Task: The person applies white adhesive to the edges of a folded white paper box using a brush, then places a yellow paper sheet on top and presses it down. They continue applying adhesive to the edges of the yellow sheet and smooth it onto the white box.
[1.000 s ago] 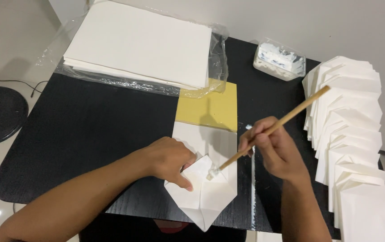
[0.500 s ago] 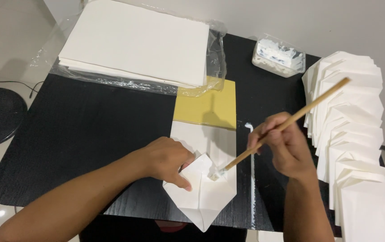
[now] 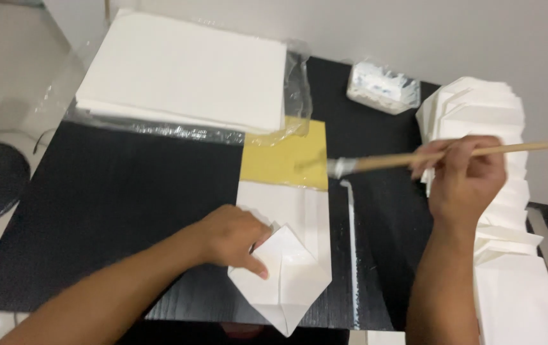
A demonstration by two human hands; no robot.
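We see the left hand [image 3: 232, 239] pressing flat, fingers spread, on a folded white paper piece [image 3: 283, 278] that lies on the black tabletop [image 3: 127, 211] and ends in a point at the near edge. The fingertips rest on the top flap, holding it down; the hand grips nothing.

The right hand [image 3: 465, 179] is raised off to the right of that, fingers closed around the wooden handle of a brush [image 3: 414, 158]. The brush lies nearly level, its bristle end pointing left and hanging over the yellow sheet [image 3: 283, 160], which sits just beyond the folded piece, partly under it. We cannot tell whether the bristles touch the sheet.

Between the two hands a thin white streak [image 3: 352, 243] runs along the tabletop. Behind and to the right of the right hand stands a row of finished folded white pieces [image 3: 500, 211]. Beyond the left hand lies a stack of white sheets [image 3: 184, 70] in clear plastic wrap, and beyond the brush a small clear tub [image 3: 382, 86].
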